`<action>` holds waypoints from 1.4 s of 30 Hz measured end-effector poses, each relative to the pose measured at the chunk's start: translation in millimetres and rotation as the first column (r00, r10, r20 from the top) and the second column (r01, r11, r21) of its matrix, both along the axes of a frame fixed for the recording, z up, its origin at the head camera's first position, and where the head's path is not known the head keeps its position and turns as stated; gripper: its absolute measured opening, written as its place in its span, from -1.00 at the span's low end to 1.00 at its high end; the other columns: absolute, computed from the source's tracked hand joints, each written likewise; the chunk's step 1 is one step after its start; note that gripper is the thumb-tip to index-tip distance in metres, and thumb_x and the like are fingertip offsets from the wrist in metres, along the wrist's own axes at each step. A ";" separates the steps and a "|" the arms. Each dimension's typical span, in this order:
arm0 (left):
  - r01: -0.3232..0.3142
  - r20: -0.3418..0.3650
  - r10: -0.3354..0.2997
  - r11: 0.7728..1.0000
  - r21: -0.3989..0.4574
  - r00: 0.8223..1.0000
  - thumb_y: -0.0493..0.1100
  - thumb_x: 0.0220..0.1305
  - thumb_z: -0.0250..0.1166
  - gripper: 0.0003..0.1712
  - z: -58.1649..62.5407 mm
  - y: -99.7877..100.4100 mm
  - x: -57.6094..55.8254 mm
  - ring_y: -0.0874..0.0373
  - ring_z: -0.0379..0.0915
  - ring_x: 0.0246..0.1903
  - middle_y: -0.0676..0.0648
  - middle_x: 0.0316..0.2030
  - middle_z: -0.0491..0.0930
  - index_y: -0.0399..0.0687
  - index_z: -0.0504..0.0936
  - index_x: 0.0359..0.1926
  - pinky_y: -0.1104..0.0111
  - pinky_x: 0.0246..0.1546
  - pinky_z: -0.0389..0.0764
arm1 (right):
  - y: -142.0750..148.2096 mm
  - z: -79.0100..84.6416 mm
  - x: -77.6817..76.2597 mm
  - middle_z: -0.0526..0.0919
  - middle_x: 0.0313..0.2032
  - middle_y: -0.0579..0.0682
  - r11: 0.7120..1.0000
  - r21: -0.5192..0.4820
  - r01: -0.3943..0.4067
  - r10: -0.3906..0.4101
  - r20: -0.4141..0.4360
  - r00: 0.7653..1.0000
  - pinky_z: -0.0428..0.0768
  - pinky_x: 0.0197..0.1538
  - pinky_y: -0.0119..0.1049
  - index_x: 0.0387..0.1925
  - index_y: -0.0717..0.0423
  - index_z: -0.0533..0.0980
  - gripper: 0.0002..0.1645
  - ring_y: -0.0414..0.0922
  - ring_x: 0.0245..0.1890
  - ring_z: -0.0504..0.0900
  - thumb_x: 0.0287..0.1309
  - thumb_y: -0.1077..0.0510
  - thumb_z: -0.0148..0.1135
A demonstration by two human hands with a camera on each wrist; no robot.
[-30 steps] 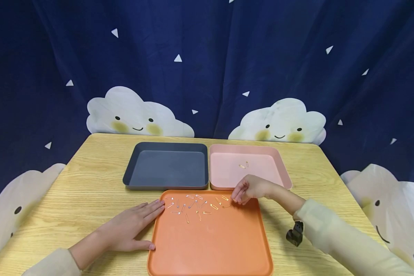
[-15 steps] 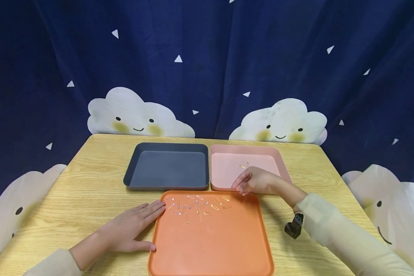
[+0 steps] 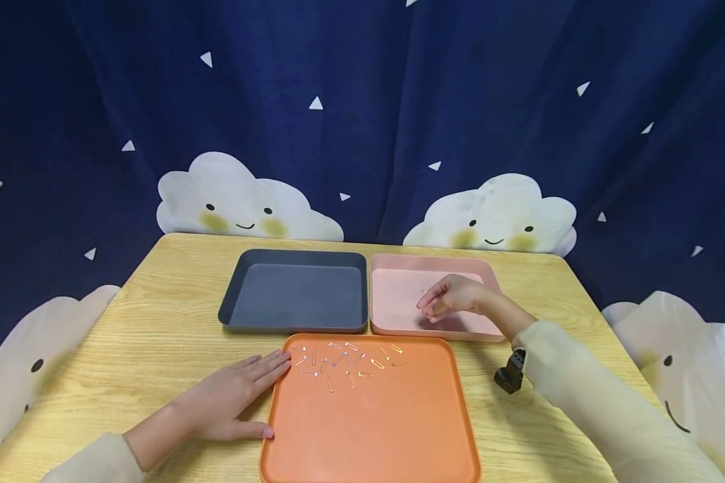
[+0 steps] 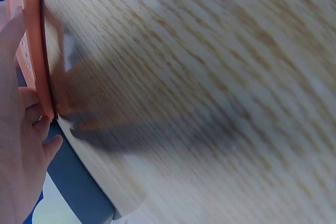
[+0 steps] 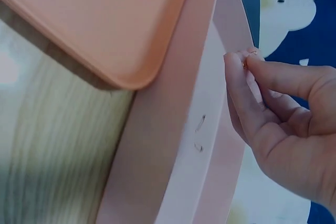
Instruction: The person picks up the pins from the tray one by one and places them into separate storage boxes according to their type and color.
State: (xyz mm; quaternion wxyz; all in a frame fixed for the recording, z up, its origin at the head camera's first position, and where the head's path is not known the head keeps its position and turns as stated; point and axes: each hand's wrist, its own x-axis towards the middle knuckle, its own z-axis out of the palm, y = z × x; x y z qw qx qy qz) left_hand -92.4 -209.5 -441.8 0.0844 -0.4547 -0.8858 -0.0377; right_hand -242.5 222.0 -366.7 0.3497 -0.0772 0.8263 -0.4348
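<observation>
Above the pink tray (image 3: 393, 288), my right hand (image 3: 456, 295) pinches a small gold safety pin (image 5: 253, 53) between thumb and fingertips. Two pins lie inside that tray, one of them this safety pin (image 5: 201, 123) in the right wrist view; in the head view the hand mostly hides them. My left hand (image 3: 223, 399) rests with straight fingers along the left edge of the orange tray (image 3: 368, 429). Near the far side of the orange tray lie several silver safety pins (image 3: 324, 365), with several gold safety pins (image 3: 377, 363) to their right.
A dark grey tray (image 3: 296, 292) stands left of the pink one, behind the orange tray. All three sit on a wooden table (image 3: 175, 302). A blue curtain (image 3: 368, 100) with cloud prints hangs behind. A black wrist camera (image 3: 510, 371) sits under the right sleeve.
My right hand has lifted from the upper right of the orange tray and moved forward over the pink tray, with a gold safety pin in its fingertips. The left hand has stayed put.
</observation>
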 end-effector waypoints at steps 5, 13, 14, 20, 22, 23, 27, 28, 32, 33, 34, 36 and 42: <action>-0.005 0.014 0.005 1.000 0.000 1.000 0.49 0.20 0.11 0.04 0.0 -0.5 0.4 -0.06 0.39 0.34 -0.19 0.40 0.36 -0.24 0.34 0.38 0.11 0.25 0.49 | 4.9 1.1 -12.8 0.77 -0.33 -0.07 0.999 0.044 0.008 -0.006 -0.027 1.000 0.73 -0.02 -0.30 0.05 0.61 0.47 -0.59 -0.30 -0.37 0.69 0.17 0.43 0.18; -0.006 -0.004 0.006 1.000 0.005 1.000 0.50 0.19 0.11 0.04 -2.7 0.0 0.7 -0.04 0.40 0.34 -0.19 0.38 0.39 -0.23 0.34 0.38 0.33 0.32 0.18 | 9.7 3.4 -34.2 0.75 -0.40 -0.09 0.988 0.152 -0.002 0.007 -0.030 1.000 0.74 -0.03 -0.25 0.07 0.59 0.48 -0.57 -0.32 -0.41 0.67 0.17 0.42 0.19; -0.006 -0.003 0.006 1.000 0.005 1.000 0.50 0.19 0.10 0.04 -3.1 0.0 0.7 -0.04 0.40 0.34 -0.19 0.38 0.39 -0.23 0.34 0.38 0.35 0.32 0.15 | 10.0 3.9 -36.7 0.76 -0.39 -0.09 0.985 0.170 -0.004 0.010 -0.036 0.999 0.74 -0.03 -0.25 0.06 0.58 0.49 -0.58 -0.32 -0.42 0.67 0.17 0.42 0.20; -0.007 0.003 0.007 1.000 0.002 1.000 0.50 0.19 0.10 0.04 -4.4 -0.3 0.9 -0.04 0.39 0.34 -0.18 0.39 0.38 -0.22 0.34 0.38 0.28 0.30 0.25 | 9.3 2.1 -51.4 0.73 -0.49 -0.14 0.974 0.226 0.017 0.002 -0.086 0.996 0.75 -0.10 -0.28 0.01 0.57 0.52 -0.61 -0.35 -0.47 0.63 0.13 0.44 0.20; -0.006 0.005 0.006 1.000 0.002 1.000 0.50 0.20 0.10 0.04 -4.5 -0.5 0.9 -0.04 0.39 0.34 -0.18 0.39 0.38 -0.22 0.33 0.39 0.30 0.31 0.23 | 7.8 2.0 -55.2 0.69 -0.54 -0.18 0.968 0.248 0.032 -0.009 -0.094 0.996 0.74 -0.17 -0.34 0.00 0.55 0.54 -0.63 -0.34 -0.50 0.61 0.13 0.43 0.20; -0.005 0.003 0.005 1.000 0.003 1.000 0.50 0.20 0.10 0.04 -4.6 -0.6 0.8 -0.04 0.39 0.34 -0.18 0.39 0.38 -0.22 0.34 0.39 0.33 0.32 0.18 | 6.6 2.4 -56.9 0.68 -0.56 -0.19 0.965 0.259 0.043 -0.019 -0.097 0.995 0.73 -0.20 -0.36 -0.01 0.53 0.54 -0.63 -0.34 -0.51 0.59 0.12 0.43 0.20; -0.003 -0.003 0.003 1.000 0.004 1.000 0.50 0.19 0.10 0.05 -3.9 -0.4 0.3 -0.05 0.39 0.34 -0.19 0.38 0.38 -0.23 0.34 0.38 0.39 0.33 0.06 | 2.9 4.2 -62.2 0.69 -0.52 -0.18 0.954 0.287 0.089 -0.059 -0.109 0.992 0.69 -0.25 -0.39 -0.04 0.49 0.57 -0.66 -0.31 -0.52 0.56 0.12 0.40 0.24; -0.002 -0.005 0.002 1.000 0.004 1.000 0.50 0.19 0.10 0.04 -3.6 -0.2 0.2 -0.05 0.39 0.34 -0.19 0.38 0.38 -0.23 0.34 0.38 0.39 0.33 0.06 | 2.1 4.9 -63.0 0.70 -0.50 -0.16 0.951 0.294 0.097 -0.065 -0.117 0.991 0.70 -0.23 -0.38 -0.05 0.49 0.57 -0.66 -0.30 -0.51 0.56 0.12 0.39 0.25; 0.003 -0.015 -0.003 1.000 0.001 1.000 0.50 0.19 0.10 0.04 -2.4 0.5 -0.3 -0.05 0.39 0.34 -0.19 0.38 0.39 -0.23 0.35 0.37 0.31 0.32 0.19 | -0.5 5.3 -65.5 0.69 -0.46 -0.12 0.938 0.324 0.126 -0.081 -0.149 0.985 0.73 -0.14 -0.31 -0.10 0.47 0.57 -0.71 -0.30 -0.52 0.59 0.14 0.35 0.26; 0.005 -0.016 -0.005 1.000 0.001 1.000 0.50 0.19 0.11 0.04 -2.1 0.6 -0.3 -0.05 0.40 0.34 -0.19 0.38 0.39 -0.24 0.35 0.37 0.28 0.31 0.24 | -1.0 5.1 -66.0 0.69 -0.46 -0.12 0.937 0.321 0.140 -0.092 -0.159 0.983 0.73 -0.13 -0.29 -0.10 0.48 0.57 -0.71 -0.30 -0.52 0.59 0.14 0.37 0.25; 0.005 -0.013 -0.005 1.000 0.001 1.000 0.50 0.19 0.11 0.04 -1.9 0.6 -0.3 -0.05 0.39 0.34 -0.19 0.38 0.39 -0.24 0.35 0.37 0.26 0.30 0.28 | -1.6 4.7 -66.4 0.67 -0.48 -0.12 0.934 0.325 0.147 -0.094 -0.173 0.980 0.73 -0.11 -0.29 -0.10 0.48 0.57 -0.71 -0.30 -0.53 0.59 0.14 0.37 0.24; 0.007 -0.012 -0.007 1.000 0.000 1.000 0.50 0.19 0.11 0.04 -1.7 0.7 -0.5 -0.05 0.39 0.34 -0.20 0.38 0.39 -0.24 0.35 0.37 0.19 0.29 0.37 | -2.5 4.4 -66.9 0.63 -0.52 -0.12 0.928 0.337 0.160 -0.092 -0.210 0.973 0.72 -0.12 -0.30 -0.11 0.46 0.57 -0.72 -0.29 -0.53 0.58 0.13 0.37 0.23; 0.009 -0.002 -0.009 1.000 0.001 1.000 0.49 0.19 0.12 0.04 -0.9 0.6 -2.0 -0.06 0.38 0.35 -0.20 0.39 0.37 -0.25 0.35 0.37 0.12 0.27 0.44 | -1.4 2.9 -67.8 0.59 -0.64 -0.12 0.905 0.383 0.187 -0.066 -0.308 0.949 0.65 -0.22 -0.34 -0.37 0.32 0.59 -0.91 -0.26 -0.53 0.56 0.08 0.32 0.23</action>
